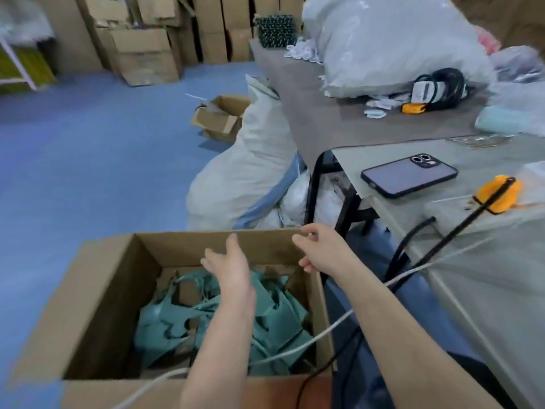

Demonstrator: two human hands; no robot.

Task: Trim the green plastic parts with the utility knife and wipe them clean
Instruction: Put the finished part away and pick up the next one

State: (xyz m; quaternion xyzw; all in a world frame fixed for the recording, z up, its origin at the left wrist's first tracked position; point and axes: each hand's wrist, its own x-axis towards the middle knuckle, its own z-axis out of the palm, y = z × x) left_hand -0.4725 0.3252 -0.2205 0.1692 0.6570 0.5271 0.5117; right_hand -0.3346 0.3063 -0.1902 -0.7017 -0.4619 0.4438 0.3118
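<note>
A pile of green plastic parts (274,317) lies in an open cardboard box (97,290) on the floor in front of me. My left hand (230,264) hovers over the box with straight fingers and holds nothing. Near the box's far right corner, my right hand (321,246) hangs above the rim with loosely curled fingers, empty. An orange tool (498,193) lies on the table at the right; whether it is the utility knife I cannot tell.
A grey table (486,261) stands to the right with a phone (410,175) on it. White and black cables (324,329) cross the box's right side. Large white sacks (244,172) stand behind the box. Cardboard boxes (147,54) line the far wall.
</note>
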